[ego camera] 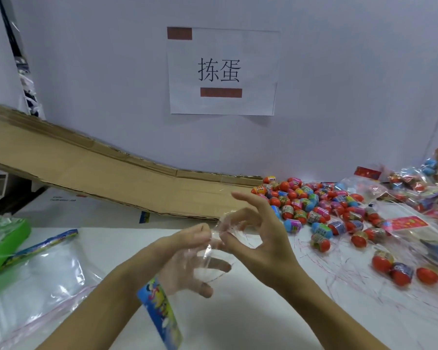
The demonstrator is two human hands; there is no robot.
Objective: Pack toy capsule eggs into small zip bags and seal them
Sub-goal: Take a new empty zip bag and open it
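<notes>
Both hands meet above the white table (238, 311), pinching a small clear zip bag (208, 258) at its mouth: the left hand (187, 251) grips it with thumb and forefinger, the right hand (256, 231) pinches just beside, other fingers spread. Toy capsule eggs (314, 205) lie heaped to the right, near a cardboard sheet (99, 170). Filled bags (415, 188) sit beyond them.

A clear small zip bag (213, 251), seemingly empty, hangs left of the heaped red-topped capsule eggs (321, 210).
</notes>
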